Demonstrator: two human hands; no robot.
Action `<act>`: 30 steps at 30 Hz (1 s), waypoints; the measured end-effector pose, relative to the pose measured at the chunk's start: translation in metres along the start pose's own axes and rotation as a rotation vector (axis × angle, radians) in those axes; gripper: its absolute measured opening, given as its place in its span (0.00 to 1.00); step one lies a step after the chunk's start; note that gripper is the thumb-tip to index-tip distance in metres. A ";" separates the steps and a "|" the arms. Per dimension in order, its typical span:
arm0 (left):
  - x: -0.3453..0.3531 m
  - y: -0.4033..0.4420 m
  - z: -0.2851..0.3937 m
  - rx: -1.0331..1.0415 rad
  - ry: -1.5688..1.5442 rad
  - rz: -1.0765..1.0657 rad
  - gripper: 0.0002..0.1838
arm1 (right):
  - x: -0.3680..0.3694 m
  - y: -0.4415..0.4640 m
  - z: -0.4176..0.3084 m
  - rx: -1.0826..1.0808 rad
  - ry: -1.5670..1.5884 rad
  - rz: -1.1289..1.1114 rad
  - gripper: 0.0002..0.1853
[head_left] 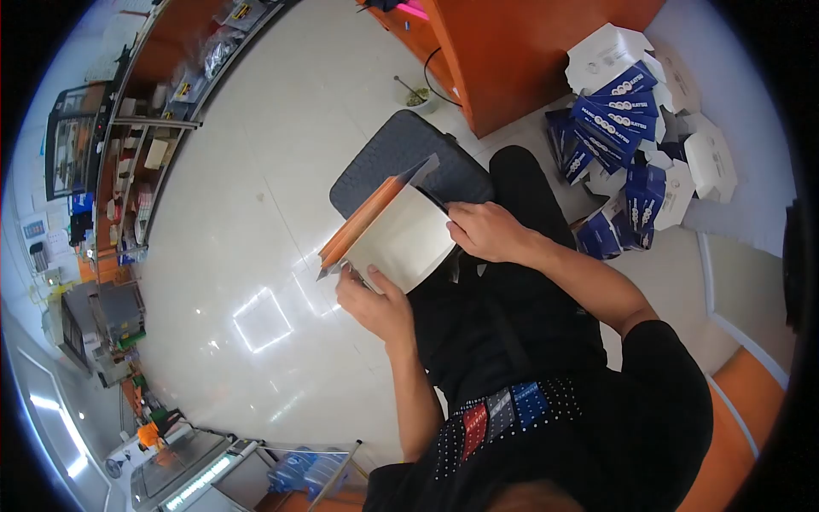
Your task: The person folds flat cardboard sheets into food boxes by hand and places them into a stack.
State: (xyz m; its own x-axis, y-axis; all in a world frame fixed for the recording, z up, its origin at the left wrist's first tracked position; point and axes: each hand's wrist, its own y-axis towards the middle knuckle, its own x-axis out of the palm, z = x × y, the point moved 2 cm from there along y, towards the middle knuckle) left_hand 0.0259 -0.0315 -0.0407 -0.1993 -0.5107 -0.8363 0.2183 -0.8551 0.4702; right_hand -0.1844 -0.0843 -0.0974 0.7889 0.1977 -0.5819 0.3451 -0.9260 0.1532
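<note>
A box-like thing with a smooth cream-white inner face (401,243) is held tilted above my lap. Along its far left side runs a strip of orange-brown layers (363,220) with grey flaps at the ends; whether these layers belong to it I cannot tell. My left hand (380,307) grips the near left edge, thumb on the cream face and fingers partly hidden behind. At the right edge my right hand (490,230) is closed, its fingertips partly out of sight. Just beyond the box-like thing lies a dark grey padded seat or case (409,158).
Blue and white flattened cartons (610,128) are heaped on the floor at right, beside an orange wooden cabinet (520,60). A small pot of greenery (416,97) stands near the cabinet. Shelving (158,119) lines the left, and large water bottles (307,469) sit at the bottom.
</note>
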 end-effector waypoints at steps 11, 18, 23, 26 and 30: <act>0.019 -0.023 -0.030 -0.360 -0.208 -0.156 0.20 | 0.003 -0.004 -0.003 0.014 -0.072 -0.071 0.11; 0.030 -0.017 -0.058 -0.420 -0.215 -0.220 0.24 | -0.012 -0.007 0.004 0.087 0.011 -0.075 0.24; 0.037 -0.017 -0.064 -0.644 -0.552 -0.209 0.24 | -0.122 -0.010 0.073 0.178 -0.379 0.606 0.11; 0.055 -0.023 -0.076 -0.517 -0.568 -0.265 0.22 | -0.215 -0.013 0.139 0.414 -0.912 0.674 0.24; 0.050 -0.010 -0.064 -0.338 -0.265 -0.368 0.19 | -0.288 -0.016 0.211 0.896 -1.086 0.290 0.33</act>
State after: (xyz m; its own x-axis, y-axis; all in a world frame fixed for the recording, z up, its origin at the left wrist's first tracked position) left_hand 0.0751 -0.0431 -0.1055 -0.5439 -0.2268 -0.8079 0.3741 -0.9273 0.0084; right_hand -0.5243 -0.1946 -0.1005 -0.1373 0.0095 -0.9905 -0.5102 -0.8578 0.0625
